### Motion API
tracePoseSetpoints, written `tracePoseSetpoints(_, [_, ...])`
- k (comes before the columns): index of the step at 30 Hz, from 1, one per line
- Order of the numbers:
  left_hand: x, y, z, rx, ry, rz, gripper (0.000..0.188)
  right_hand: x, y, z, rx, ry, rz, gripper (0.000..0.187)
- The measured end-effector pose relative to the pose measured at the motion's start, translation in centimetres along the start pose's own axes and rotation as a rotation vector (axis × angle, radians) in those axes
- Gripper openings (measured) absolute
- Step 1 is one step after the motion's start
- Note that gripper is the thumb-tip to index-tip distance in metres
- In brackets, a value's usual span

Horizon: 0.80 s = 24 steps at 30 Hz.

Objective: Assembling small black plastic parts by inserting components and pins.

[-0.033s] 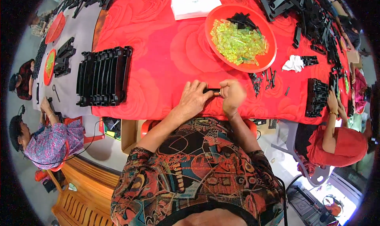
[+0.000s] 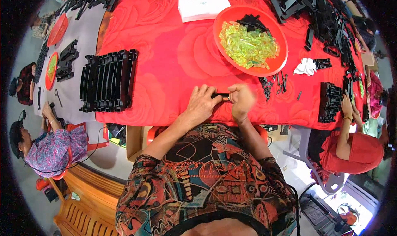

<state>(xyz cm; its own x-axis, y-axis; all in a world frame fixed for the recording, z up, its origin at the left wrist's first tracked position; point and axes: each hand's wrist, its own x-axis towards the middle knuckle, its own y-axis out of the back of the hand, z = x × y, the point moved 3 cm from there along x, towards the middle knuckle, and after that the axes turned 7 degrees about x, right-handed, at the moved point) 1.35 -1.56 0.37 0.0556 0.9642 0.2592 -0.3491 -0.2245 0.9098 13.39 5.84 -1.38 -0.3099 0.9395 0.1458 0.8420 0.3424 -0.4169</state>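
Clamps black piece (image 2: 223, 96) in left grip (image 2: 200, 103) and right grip (image 2: 243, 101), before red bowl (image 2: 282, 37) of yellow-green pieces (image 2: 248, 46) and black strips (image 2: 252, 22), over red-clothed bench (image 2: 161, 66), ahead of wooden seat (image 2: 89, 199).

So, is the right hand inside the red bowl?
No, the right hand grips a slim black part, well clear of the red bowl.

Our red, rose-patterned tabletop (image 2: 161, 41) carries a row of long black parts (image 2: 108, 81) at left, a white box (image 2: 204, 8) beside a red bowl (image 2: 280, 58), small black pieces (image 2: 266, 86) nearer us, crumpled white tissue (image 2: 305, 67) and, at right, heaped black components (image 2: 336, 31).
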Motion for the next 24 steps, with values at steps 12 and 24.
tracePoseSetpoints(12, [-0.6, -0.2, -0.1, 0.088, -0.064, 0.105, 0.019, 2.4, -2.0, -6.6, -0.451, 0.202, -0.025, 0.010])
tracePoseSetpoints(24, [-0.6, 2.7, -0.8, -0.073, -0.026, 0.565, 0.030, 18.6, 2.8, -5.9, -1.397, 0.383, -0.013, 0.014])
